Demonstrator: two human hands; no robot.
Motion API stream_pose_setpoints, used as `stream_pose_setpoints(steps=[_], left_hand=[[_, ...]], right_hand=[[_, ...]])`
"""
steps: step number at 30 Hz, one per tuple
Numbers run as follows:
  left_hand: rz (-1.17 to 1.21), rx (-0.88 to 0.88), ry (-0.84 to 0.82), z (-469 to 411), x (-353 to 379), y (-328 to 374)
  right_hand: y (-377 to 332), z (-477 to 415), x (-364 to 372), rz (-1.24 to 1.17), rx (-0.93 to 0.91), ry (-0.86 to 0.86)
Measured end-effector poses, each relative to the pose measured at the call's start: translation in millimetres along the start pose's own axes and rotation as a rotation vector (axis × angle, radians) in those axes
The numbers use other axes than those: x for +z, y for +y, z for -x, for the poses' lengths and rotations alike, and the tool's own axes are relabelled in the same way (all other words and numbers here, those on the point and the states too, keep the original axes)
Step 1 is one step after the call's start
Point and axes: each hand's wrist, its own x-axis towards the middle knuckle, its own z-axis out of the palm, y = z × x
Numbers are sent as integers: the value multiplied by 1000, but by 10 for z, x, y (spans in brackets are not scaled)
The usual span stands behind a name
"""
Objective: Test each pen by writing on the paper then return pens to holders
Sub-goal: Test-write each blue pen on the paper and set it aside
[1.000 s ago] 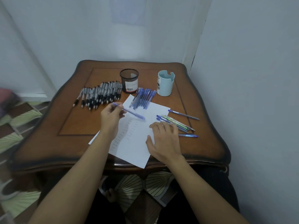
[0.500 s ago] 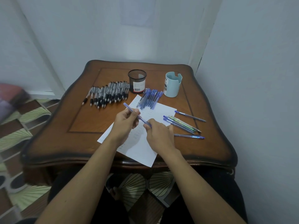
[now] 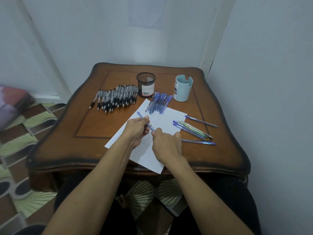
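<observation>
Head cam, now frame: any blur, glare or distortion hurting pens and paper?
Head view: wide-angle bows the table edges and walls; dim, even light, no hard glare; marks on the paper too faint to read; pinkish shape at left edge smeared; blue pen in the left hand reasonably sharp.

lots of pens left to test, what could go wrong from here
The paper hangs off the table while left hand and right hand both hold the blue pen, so it may slide once writing starts. The pile of blue pens on its far corner could then roll.
</observation>
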Motion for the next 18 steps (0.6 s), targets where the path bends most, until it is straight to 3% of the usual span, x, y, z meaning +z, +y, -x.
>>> stream_pose_setpoints(steps=[10,18], left_hand=[[-32,-83,91,9,135,-49],[-20,-41,111,42,219,-36]], right_hand=[[92,50,45,178,-30,40],[101,56,38,159,-14,71]])
